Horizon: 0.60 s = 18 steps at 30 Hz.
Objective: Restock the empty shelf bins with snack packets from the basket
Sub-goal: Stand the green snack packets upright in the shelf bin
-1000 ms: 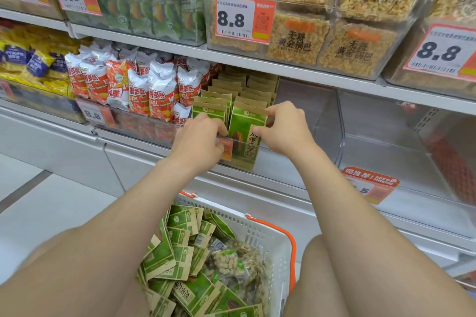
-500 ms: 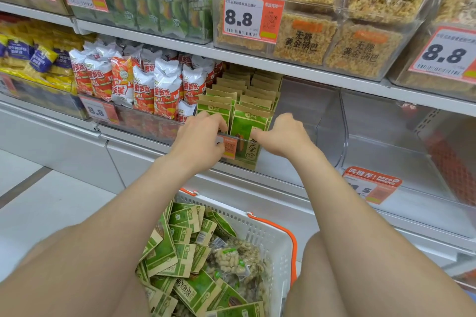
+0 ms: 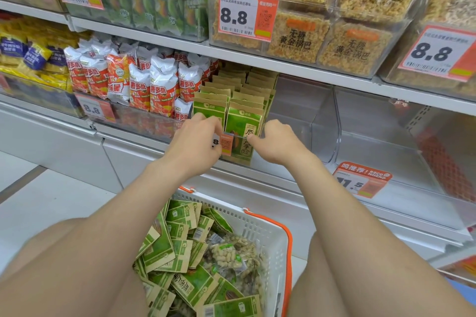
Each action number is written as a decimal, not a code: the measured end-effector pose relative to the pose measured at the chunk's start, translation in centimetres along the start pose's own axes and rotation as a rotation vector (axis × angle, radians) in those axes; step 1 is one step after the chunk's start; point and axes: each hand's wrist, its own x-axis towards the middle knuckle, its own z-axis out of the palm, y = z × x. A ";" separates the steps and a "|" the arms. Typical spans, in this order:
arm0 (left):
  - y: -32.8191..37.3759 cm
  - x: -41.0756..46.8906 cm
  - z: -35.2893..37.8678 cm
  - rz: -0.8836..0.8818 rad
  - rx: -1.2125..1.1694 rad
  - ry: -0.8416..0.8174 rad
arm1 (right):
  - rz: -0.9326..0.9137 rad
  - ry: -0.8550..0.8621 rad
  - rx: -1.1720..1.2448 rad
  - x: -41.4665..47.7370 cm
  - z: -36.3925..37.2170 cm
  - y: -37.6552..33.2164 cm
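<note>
Both grips are narrow: the left hand (image 3: 197,143) and right hand (image 3: 279,143) curl over the front rim of the clear bin (image 3: 238,158). It holds upright green-and-kraft snack packets (image 3: 243,123). More lie jumbled in the white basket (image 3: 273,237), beneath the white shelf (image 3: 257,62) on a pale floor (image 3: 38,201).

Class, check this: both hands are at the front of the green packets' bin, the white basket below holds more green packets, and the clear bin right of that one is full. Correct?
No: the head view shows the clear bin right of the green packets empty, not full. The left hand and right hand are at that front, and the white basket holds more.
</note>
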 end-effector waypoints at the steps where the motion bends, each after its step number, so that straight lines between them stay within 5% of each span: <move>1: 0.1 -0.3 0.1 0.001 0.002 -0.013 | 0.008 0.108 -0.008 -0.4 0.2 0.0; 4: 0.5 -1.5 0.4 0.025 0.033 -0.031 | -0.071 0.442 -0.047 -1.9 0.5 -0.4; 7: 0.7 -3.0 0.8 0.078 0.109 -0.100 | -0.252 0.475 -0.008 -3.6 1.5 -1.2; 18: 0.8 -9.7 5.9 0.141 0.422 -0.915 | -0.369 -0.380 -0.560 -12.3 12.2 3.7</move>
